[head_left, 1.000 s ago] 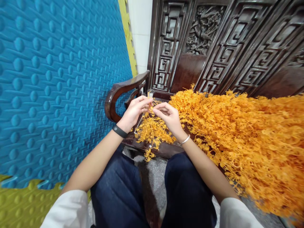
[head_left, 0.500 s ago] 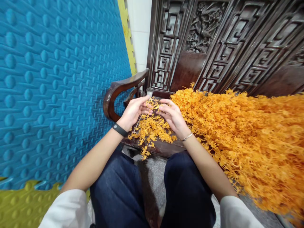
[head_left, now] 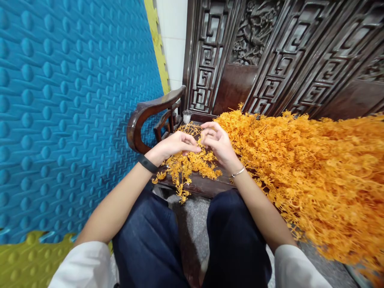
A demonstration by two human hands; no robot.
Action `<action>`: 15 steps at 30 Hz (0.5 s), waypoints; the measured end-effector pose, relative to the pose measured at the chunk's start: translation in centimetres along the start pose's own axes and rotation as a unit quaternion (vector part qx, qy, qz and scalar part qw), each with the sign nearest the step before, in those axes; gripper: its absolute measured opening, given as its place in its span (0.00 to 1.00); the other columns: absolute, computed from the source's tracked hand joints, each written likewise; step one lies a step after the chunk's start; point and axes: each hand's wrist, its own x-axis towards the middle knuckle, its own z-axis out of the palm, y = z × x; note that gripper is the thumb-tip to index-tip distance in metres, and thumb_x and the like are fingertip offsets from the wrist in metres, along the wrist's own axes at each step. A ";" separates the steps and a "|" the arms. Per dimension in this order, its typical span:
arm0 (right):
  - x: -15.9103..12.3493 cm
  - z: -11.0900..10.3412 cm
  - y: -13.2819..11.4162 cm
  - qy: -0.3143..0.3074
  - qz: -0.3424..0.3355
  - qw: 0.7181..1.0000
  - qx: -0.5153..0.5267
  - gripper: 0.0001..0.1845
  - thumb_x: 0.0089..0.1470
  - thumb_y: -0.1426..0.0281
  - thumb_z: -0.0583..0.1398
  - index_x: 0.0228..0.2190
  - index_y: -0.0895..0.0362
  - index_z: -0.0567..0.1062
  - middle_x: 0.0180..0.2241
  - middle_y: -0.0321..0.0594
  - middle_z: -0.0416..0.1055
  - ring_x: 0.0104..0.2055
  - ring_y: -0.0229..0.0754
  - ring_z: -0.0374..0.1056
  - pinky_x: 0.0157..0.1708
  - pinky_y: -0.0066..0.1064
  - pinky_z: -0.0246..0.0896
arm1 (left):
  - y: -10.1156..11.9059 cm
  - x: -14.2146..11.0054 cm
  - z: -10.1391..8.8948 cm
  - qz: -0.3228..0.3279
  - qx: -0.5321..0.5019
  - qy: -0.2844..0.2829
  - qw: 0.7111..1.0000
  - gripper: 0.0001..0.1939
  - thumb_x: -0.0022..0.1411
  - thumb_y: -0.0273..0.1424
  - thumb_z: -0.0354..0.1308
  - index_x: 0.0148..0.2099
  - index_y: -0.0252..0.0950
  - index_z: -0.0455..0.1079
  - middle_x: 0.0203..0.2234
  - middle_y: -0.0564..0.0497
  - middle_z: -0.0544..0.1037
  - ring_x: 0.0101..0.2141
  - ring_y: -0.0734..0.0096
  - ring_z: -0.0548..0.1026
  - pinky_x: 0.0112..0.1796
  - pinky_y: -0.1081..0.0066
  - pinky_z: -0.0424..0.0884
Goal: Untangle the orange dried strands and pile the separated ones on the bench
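My left hand (head_left: 179, 144) hovers over the chair seat, thumb and fingertips brought together at a small orange plastic flower piece (head_left: 200, 141). Facing it from the right, my right hand (head_left: 219, 145) has curled fingers pinching at the same piece; the fingers partly hide it. Under both hands lies a loose bunch of orange plastic flower sprigs (head_left: 183, 170), some hanging over the seat's front edge. Just behind the left fingers, thin orange stems (head_left: 192, 128) form a netlike tangle.
A large heap of orange plastic flowers (head_left: 315, 168) covers the right side. The dark wooden seat (head_left: 199, 184) has a curved armrest (head_left: 156, 104) at left and a carved back (head_left: 237, 86). A small clear cup (head_left: 186, 116) stands behind. Blue foam matting (head_left: 60, 120) stretches left.
Both hands have come slightly lower and closer together. My left hand has turned palm-down, and the netlike orange stems now show behind it. The cup is more visible.
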 end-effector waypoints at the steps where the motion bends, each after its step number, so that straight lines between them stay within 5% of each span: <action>1: 0.0 -0.1 0.0 -0.004 0.002 1.000 -0.005 0.20 0.36 0.76 0.61 0.36 0.53 0.67 0.24 0.28 0.65 0.23 0.29 0.58 0.23 0.24 0.56 | -0.1 0.0 -0.1 0.001 0.007 0.008 1.000 0.07 0.43 0.28 0.68 0.21 0.31 0.73 0.14 0.52 0.70 0.16 0.82 0.62 0.19 0.77 0.57; 10: 0.2 -0.9 -0.1 0.001 0.003 1.000 0.001 0.19 0.38 0.75 0.63 0.36 0.54 0.69 0.25 0.29 0.65 0.26 0.31 0.61 0.27 0.25 0.59 | -0.6 0.5 0.2 0.070 0.040 0.060 0.995 0.07 0.49 0.32 0.64 0.28 0.32 0.76 0.17 0.54 0.71 0.17 0.82 0.60 0.18 0.77 0.51; 15: 0.2 -0.4 -0.1 0.040 0.045 0.998 0.024 0.15 0.38 0.73 0.66 0.32 0.54 0.72 0.27 0.32 0.68 0.27 0.31 0.62 0.27 0.26 0.58 | -0.2 0.2 0.6 0.130 0.062 0.131 0.981 0.06 0.48 0.30 0.64 0.27 0.31 0.74 0.17 0.54 0.71 0.20 0.81 0.63 0.22 0.77 0.56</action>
